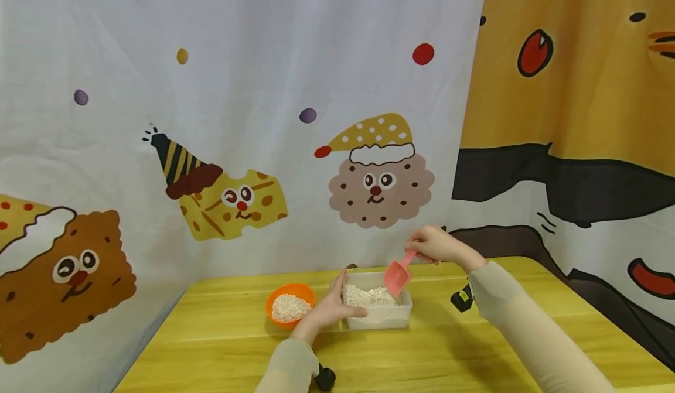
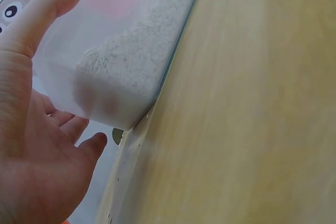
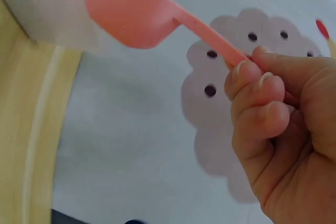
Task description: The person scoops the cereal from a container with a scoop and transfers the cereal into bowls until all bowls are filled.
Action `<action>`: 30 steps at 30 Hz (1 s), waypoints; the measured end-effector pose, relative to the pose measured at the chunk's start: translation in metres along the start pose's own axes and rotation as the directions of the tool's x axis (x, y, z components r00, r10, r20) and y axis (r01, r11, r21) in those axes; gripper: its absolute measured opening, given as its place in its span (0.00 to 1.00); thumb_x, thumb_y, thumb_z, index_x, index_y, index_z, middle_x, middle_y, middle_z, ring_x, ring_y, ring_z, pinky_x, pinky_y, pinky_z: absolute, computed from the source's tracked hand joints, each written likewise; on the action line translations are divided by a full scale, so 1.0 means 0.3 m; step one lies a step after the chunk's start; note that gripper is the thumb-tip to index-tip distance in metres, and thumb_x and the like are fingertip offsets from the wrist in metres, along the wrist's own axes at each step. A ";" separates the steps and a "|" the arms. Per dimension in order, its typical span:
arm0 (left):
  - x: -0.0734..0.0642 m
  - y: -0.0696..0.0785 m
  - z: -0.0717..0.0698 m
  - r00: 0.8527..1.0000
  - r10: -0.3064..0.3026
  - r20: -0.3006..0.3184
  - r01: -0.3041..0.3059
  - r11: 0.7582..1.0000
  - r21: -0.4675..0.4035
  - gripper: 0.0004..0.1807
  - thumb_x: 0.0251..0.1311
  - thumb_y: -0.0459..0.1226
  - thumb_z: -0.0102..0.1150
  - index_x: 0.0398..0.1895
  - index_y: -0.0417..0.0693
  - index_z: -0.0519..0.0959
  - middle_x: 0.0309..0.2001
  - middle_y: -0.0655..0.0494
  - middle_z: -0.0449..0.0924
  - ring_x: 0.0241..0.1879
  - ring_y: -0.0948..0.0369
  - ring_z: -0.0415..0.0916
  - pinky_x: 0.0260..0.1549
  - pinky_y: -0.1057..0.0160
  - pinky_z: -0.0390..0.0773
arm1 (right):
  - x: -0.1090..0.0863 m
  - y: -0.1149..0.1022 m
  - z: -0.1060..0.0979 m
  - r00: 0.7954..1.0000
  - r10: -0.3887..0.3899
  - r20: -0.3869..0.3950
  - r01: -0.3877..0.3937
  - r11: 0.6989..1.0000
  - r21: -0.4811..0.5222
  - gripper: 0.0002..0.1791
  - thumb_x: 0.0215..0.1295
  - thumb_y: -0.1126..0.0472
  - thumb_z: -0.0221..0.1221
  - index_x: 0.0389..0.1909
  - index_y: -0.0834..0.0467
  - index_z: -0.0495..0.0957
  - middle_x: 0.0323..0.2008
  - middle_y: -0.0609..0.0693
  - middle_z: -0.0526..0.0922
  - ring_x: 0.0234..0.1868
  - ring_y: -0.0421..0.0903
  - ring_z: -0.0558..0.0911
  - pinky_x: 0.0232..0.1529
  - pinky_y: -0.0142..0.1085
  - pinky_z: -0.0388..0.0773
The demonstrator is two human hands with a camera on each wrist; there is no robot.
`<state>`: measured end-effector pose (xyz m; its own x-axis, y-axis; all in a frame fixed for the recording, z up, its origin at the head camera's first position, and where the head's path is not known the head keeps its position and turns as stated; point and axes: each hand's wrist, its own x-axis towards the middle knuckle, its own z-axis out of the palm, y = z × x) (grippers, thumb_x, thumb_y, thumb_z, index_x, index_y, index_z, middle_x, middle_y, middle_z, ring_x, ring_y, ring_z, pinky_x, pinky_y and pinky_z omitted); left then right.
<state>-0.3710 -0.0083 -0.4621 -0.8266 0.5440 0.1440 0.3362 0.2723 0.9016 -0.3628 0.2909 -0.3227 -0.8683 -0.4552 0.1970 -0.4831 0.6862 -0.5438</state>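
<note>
A translucent white plastic box (image 1: 377, 317) of pale oat-like flakes (image 1: 371, 297) stands on the table. My left hand (image 1: 331, 308) holds its left end, thumb along the front side and fingers reaching toward the back. The left wrist view shows that thumb (image 2: 50, 11) close up against the box wall. In my right hand (image 1: 435, 245) is the handle of a pink scoop (image 1: 396, 277), pinched between thumb and fingers. The scoop tilts down over the box's right end, its lower edge near the flakes. From the right wrist view, the scoop's inside is hidden.
Left of the box, close to my left wrist, sits an orange bowl (image 1: 276, 317) with similar flakes (image 1: 290, 308). The wooden table (image 1: 221, 352) ends at a cartoon-printed curtain (image 1: 253, 118) behind. Black wrist devices (image 1: 462, 300) show at both sleeves.
</note>
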 end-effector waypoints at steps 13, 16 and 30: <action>-0.014 0.008 0.010 1.000 -0.002 -0.024 0.003 1.000 0.008 0.64 0.48 0.45 0.75 0.78 0.61 0.36 0.76 0.45 0.42 0.71 0.42 0.49 0.61 0.36 0.58 | 0.041 -0.053 0.048 0.995 0.012 0.095 0.000 0.992 -0.123 0.14 0.70 0.63 0.55 0.24 0.55 0.81 0.11 0.44 0.71 0.09 0.38 0.67 0.11 0.31 0.68; -0.012 0.006 0.010 1.000 -0.004 -0.025 0.005 1.000 0.015 0.64 0.47 0.46 0.75 0.78 0.61 0.36 0.76 0.46 0.43 0.71 0.42 0.49 0.61 0.36 0.58 | 0.037 -0.044 0.053 0.994 0.003 0.114 0.008 0.995 -0.095 0.14 0.71 0.64 0.54 0.24 0.55 0.81 0.11 0.44 0.71 0.09 0.38 0.67 0.11 0.31 0.68; -0.010 -0.002 0.002 1.000 -0.013 -0.023 0.013 0.999 0.031 0.65 0.47 0.49 0.75 0.78 0.59 0.36 0.76 0.47 0.44 0.71 0.42 0.50 0.61 0.37 0.59 | -0.057 0.118 0.149 0.995 0.033 0.092 -0.058 0.958 0.282 0.16 0.74 0.61 0.51 0.29 0.65 0.81 0.14 0.47 0.73 0.11 0.37 0.68 0.13 0.29 0.69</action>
<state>-0.3686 -0.0096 -0.4634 -0.8410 0.5220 0.1421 0.3390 0.3038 0.8904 -0.3599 0.2976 -0.3817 -0.8698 -0.4825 0.1032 -0.3807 0.5233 -0.7624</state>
